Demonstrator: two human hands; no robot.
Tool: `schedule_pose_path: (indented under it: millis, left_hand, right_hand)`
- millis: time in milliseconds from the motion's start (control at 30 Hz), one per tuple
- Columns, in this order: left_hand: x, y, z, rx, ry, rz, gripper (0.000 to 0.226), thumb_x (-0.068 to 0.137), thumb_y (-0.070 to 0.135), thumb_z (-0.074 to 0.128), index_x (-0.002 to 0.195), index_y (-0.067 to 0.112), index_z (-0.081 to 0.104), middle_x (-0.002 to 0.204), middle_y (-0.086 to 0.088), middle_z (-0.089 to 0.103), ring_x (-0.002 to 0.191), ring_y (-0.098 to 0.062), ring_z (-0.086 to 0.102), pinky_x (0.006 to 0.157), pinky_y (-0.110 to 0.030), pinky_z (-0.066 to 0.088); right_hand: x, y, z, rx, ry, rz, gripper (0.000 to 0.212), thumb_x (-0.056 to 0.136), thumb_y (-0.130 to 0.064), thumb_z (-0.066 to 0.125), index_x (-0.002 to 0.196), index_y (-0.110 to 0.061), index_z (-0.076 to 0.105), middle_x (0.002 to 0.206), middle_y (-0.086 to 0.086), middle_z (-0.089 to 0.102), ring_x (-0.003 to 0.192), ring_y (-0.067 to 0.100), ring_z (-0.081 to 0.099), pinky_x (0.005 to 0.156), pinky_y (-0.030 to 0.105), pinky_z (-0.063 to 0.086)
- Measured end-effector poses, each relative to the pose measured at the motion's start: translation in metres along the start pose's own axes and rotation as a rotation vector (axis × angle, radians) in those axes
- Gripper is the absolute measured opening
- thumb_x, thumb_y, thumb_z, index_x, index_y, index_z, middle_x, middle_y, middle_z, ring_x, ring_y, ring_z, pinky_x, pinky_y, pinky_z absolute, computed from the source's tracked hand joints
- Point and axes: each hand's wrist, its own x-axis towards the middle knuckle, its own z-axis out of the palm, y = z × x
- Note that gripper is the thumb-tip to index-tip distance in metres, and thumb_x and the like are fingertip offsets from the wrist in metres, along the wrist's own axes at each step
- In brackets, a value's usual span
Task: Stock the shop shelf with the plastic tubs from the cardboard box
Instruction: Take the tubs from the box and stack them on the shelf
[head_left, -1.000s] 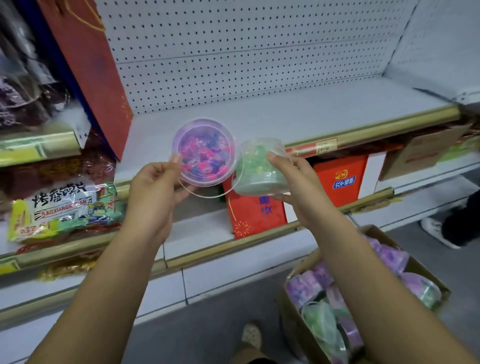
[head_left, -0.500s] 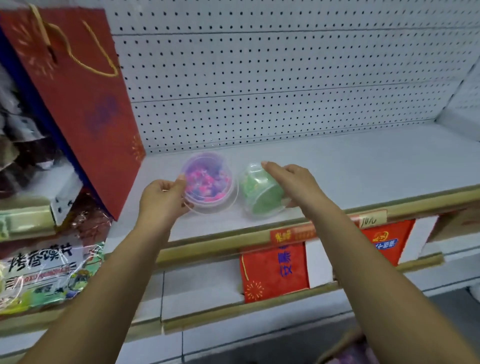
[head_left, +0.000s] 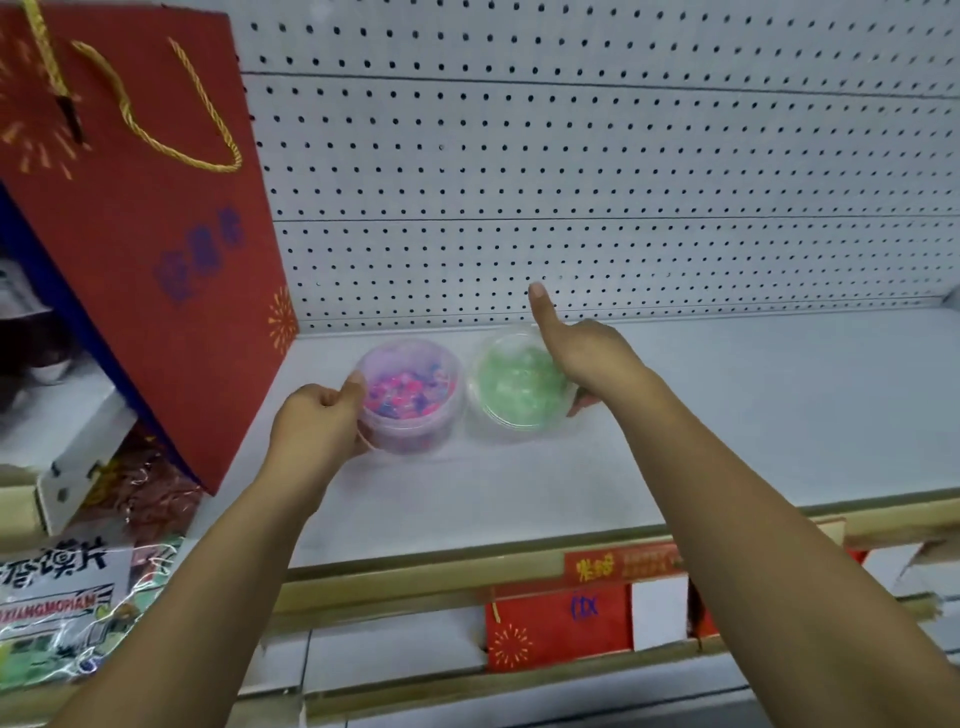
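- Nearest, at the lower left, a crinkled snack packet (head_left: 62, 613) with printed characters lies on a neighbouring shelf.
- Below the working level, a red box (head_left: 556, 629) with a gold firework print stands on a lower shelf.
- A red price label (head_left: 623, 564) is fixed to the gold front strip of the shop shelf (head_left: 727, 426), whose white board stretches away to the right.
- Both bare forearms reach up and forward over that strip.
- The left hand (head_left: 311, 421) grips the purple tub (head_left: 410, 395): the fingers curl round its near left wall and the thumb lies on the rim.
- The purple tub stands upright on the board towards the back left, its clear lid showing pink and purple pieces.
- The green tub (head_left: 517, 384) is just beside it on the right, the two almost touching; I cannot tell whether its base lies flat.
- The right hand (head_left: 587, 358) holds the green tub's right side with curled fingers, one fingertip showing under the wrist, while the thumb sticks up straight, clear of the lid.
- A red gift bag (head_left: 140, 249) with gold cord handles leans at the shelf's left end, near the purple tub.
- Farthest, a white pegboard (head_left: 571, 182) forms the back wall.
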Motion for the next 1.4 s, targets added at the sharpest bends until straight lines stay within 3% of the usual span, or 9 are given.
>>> schedule_pose_path:
  millis: [167,300,467,567,700,833,1000,1233,1400]
  left_hand:
    - [0.02,-0.004,-0.001,0.022,-0.004,0.018,0.047,0.097,0.044,0.058,0.078,0.001,0.062,0.079,-0.02,0.072,0.073,-0.032,0.073,0.086,-0.053,0.059]
    - [0.037,-0.007,-0.004,0.129,-0.007,0.029,0.061,0.085,0.061,0.051,0.074,0.004,0.069,0.075,-0.019,0.074,0.082,-0.038,0.072,0.087,-0.053,0.057]
    - [0.024,-0.003,-0.006,0.365,0.017,0.414,0.055,0.087,0.053,0.067,0.131,0.021,0.056,0.134,-0.001,0.057,0.126,-0.024,0.05,0.103,-0.038,0.042]
    - [0.021,-0.007,-0.005,0.574,-0.13,0.647,0.059,0.075,0.059,0.072,0.127,0.032,0.065,0.15,0.011,0.046,0.142,-0.016,0.029,0.118,-0.033,0.025]
    - [0.03,-0.017,-0.006,0.625,-0.106,0.692,0.056,0.073,0.056,0.071,0.125,0.035,0.066,0.15,0.012,0.048,0.143,-0.013,0.029,0.118,-0.042,0.028]
    - [0.047,-0.013,-0.007,0.769,0.034,0.696,0.047,0.082,0.05,0.075,0.126,0.035,0.066,0.15,0.011,0.048,0.137,-0.012,0.026,0.101,-0.026,0.015]
    - [0.079,-0.006,-0.007,0.88,0.087,0.656,0.044,0.087,0.049,0.069,0.129,0.036,0.064,0.148,0.009,0.048,0.133,-0.019,0.03,0.092,-0.029,0.016]
    - [0.105,0.005,-0.013,0.998,0.076,0.62,0.05,0.095,0.041,0.06,0.143,0.034,0.051,0.16,0.004,0.035,0.145,-0.018,0.025,0.105,-0.035,0.019]
    - [0.115,0.009,-0.015,1.099,0.016,0.557,0.067,0.093,0.059,0.054,0.152,0.036,0.034,0.166,0.005,0.018,0.15,-0.019,0.016,0.114,-0.043,0.019]
  right_hand:
    - [0.022,-0.009,0.012,-0.038,-0.06,-0.004,0.088,0.076,-0.091,0.035,0.098,-0.008,0.055,0.077,0.01,0.074,0.058,0.026,0.074,0.077,0.041,0.062]
    - [0.029,-0.003,0.023,-0.03,-0.013,-0.077,0.079,0.08,-0.079,0.053,0.114,-0.007,0.059,0.107,0.007,0.07,0.081,0.026,0.074,0.078,0.039,0.062]
    - [0.009,0.009,0.034,0.141,-0.026,-0.357,0.085,0.078,-0.066,0.069,0.149,-0.032,0.038,0.151,-0.009,0.04,0.136,0.014,0.042,0.095,0.026,0.038]
    - [0.007,0.018,0.042,0.123,0.012,-0.427,0.08,0.07,-0.062,0.079,0.14,-0.033,0.051,0.156,-0.01,0.035,0.141,0.01,0.036,0.108,0.026,0.033]
    - [0.013,0.025,0.047,0.219,0.114,-0.372,0.074,0.064,-0.057,0.086,0.129,-0.031,0.063,0.156,-0.011,0.037,0.14,0.006,0.038,0.112,0.026,0.034]
    - [0.025,0.024,0.048,0.221,0.134,-0.335,0.076,0.064,-0.059,0.085,0.13,-0.03,0.061,0.158,-0.012,0.033,0.143,0.008,0.034,0.116,0.032,0.033]
    - [0.041,0.004,0.066,0.185,0.117,-0.391,0.077,0.073,-0.061,0.078,0.138,-0.026,0.055,0.163,-0.003,0.022,0.145,0.015,0.033,0.107,0.024,0.03]
    - [0.073,-0.033,0.092,0.048,0.018,-0.461,0.079,0.088,-0.069,0.055,0.153,-0.029,0.035,0.168,-0.002,-0.004,0.153,0.022,0.016,0.117,0.038,0.026]
    - [0.087,-0.047,0.098,-0.116,0.025,-0.501,0.079,0.093,-0.072,0.04,0.156,-0.026,0.027,0.168,-0.002,-0.005,0.153,0.027,0.01,0.118,0.048,0.026]
